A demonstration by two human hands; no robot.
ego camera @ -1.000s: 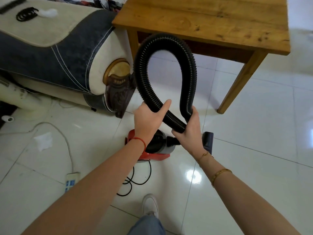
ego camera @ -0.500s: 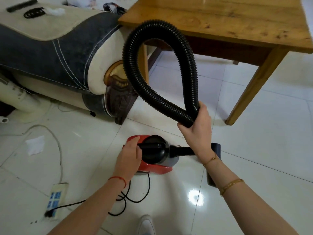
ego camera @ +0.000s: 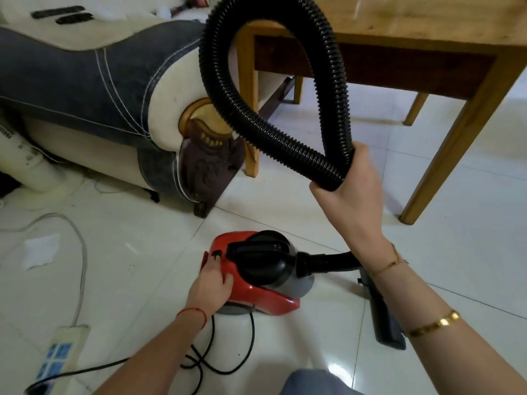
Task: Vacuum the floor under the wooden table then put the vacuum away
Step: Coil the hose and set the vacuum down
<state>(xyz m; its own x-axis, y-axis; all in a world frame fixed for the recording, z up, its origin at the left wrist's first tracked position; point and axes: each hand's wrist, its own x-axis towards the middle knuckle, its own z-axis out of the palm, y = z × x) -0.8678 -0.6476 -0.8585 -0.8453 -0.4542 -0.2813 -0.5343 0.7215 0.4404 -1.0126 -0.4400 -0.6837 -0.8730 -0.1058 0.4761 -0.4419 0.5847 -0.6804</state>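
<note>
Black ribbed plastic hose, looped upward, gripped where it crosses itself by curled right hand; left hand fingers curled round the red-and-black canister vacuum rear edge.

Probably a home living room: sofa, wooden table, tiled floor.

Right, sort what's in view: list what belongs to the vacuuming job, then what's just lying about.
For the job:
red vacuum, left hand on it
black hose, gripped by right hand
floor nozzle
power strip
wooden table

Lying about:
sofa
white tissue
remotes
</note>
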